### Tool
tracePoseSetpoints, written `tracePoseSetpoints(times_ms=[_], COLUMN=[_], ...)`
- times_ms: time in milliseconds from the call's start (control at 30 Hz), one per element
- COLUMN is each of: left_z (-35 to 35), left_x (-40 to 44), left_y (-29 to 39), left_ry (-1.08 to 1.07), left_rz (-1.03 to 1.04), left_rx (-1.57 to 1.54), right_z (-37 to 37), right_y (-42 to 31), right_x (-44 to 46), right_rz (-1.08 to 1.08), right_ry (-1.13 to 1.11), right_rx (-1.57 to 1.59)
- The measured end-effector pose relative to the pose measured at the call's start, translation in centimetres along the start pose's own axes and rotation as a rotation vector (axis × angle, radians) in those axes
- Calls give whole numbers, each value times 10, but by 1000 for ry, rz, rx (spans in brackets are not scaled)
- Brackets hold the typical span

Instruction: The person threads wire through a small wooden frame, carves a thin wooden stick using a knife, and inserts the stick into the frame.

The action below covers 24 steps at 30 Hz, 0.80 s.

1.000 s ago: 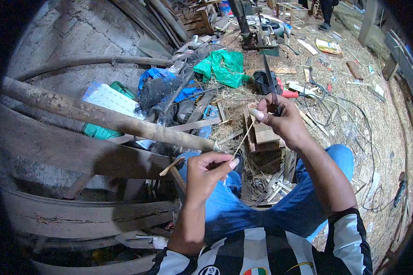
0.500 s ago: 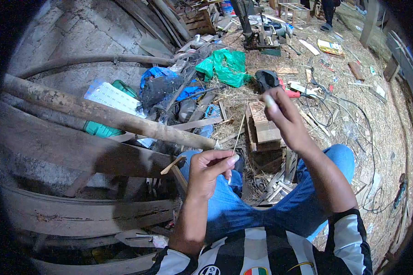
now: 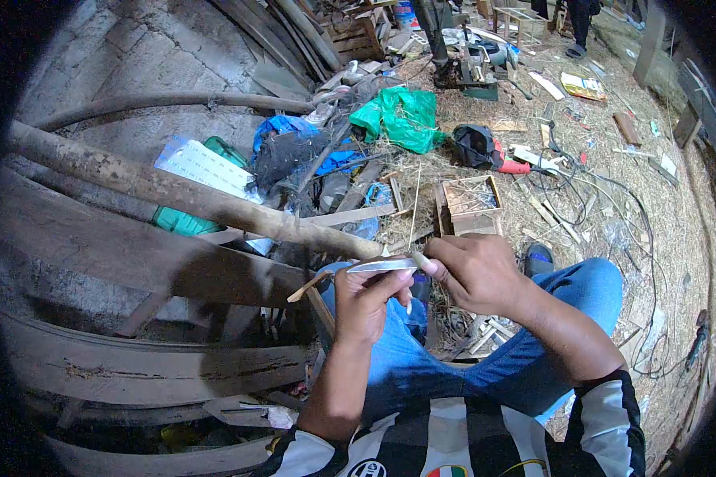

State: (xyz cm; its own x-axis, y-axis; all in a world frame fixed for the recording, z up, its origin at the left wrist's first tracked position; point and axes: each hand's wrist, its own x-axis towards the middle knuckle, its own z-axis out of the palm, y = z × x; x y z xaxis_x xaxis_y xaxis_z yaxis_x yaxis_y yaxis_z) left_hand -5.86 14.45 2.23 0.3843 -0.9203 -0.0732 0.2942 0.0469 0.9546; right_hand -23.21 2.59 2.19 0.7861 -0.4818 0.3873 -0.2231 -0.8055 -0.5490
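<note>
The left grip point(image 3: 366, 300), closed, is pinching a thin stick point(image 3: 416, 203); the right grip point(image 3: 481, 274), also closed, is holding a knife point(image 3: 383, 266) across the left grip.

One slender, straight, straw-coloured stick point(image 3: 415, 208), apparently wooden: pinched toward its lower end in the left grip point(image 3: 359, 306), near upright in view, free tip toward 12 o'clock. One knife with tapering, silver-grey metal blade point(image 3: 380, 266): rear end hidden within the right grip point(image 3: 479, 274), at the blade's 3 o'clock; point toward 9 o'clock. Blade crosses over the left grip, at the stick's 6 o'clock end; contact between blade and stick indeterminable.
</note>
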Motion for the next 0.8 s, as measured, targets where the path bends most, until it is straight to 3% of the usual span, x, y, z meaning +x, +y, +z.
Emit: tracePoseSetpoints(times_ms=[300, 467, 567, 800], left_z=[-6, -8, -6, 0], left_x=[1, -1, 1, 3], left_y=[-3, -9, -9, -6], left_ry=[-47, 13, 9, 6], left_rz=[-16, -3, 34, 38], left_rx=[-8, -21, 6, 106], right_z=[-1, -9, 0, -2], right_y=[9, 16, 6, 6], right_x=[2, 8, 2, 4], right_rz=[-2, 123, 31, 36], right_ry=[36, 33, 26, 6], right_rx=[-67, -62, -64, -98])
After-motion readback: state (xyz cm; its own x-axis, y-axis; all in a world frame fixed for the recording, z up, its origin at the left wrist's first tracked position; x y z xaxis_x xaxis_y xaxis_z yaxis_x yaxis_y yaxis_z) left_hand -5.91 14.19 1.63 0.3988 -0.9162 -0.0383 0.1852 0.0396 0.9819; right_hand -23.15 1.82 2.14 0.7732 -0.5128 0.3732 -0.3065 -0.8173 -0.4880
